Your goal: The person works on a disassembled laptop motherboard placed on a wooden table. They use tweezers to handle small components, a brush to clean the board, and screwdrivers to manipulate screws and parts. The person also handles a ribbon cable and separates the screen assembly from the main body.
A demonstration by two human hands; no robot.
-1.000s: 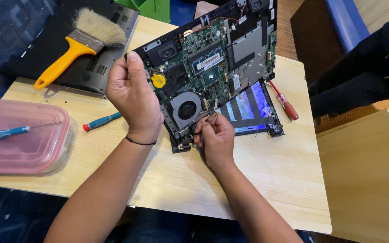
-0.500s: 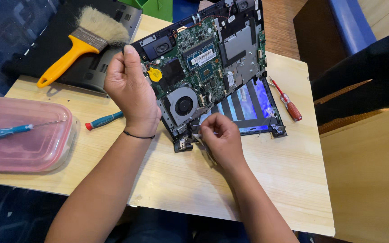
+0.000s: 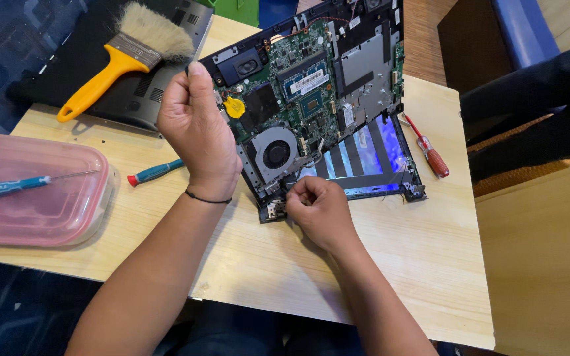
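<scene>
The left hand [image 3: 196, 132] grips the left edge of the opened laptop [image 3: 324, 99]. The right hand [image 3: 318, 211], nearer the near corner hinge [image 3: 274, 209], is curled shut there, perhaps pinching something small.

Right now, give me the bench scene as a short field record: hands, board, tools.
left hand: grips the left edge of the opened black laptop base, thumb raised
right hand: closed, fingertips at the base's near edge by the hinge corner; what it pinches is hidden
board: green circuit board exposed, round grey fan, yellow coin cell
tools: red-handled screwdriver right of the base; teal-handled screwdriver by the left wrist; yellow-handled paintbrush on a black cover panel
container: pink plastic box, another teal screwdriver on its lid
surface: light wooden table
</scene>
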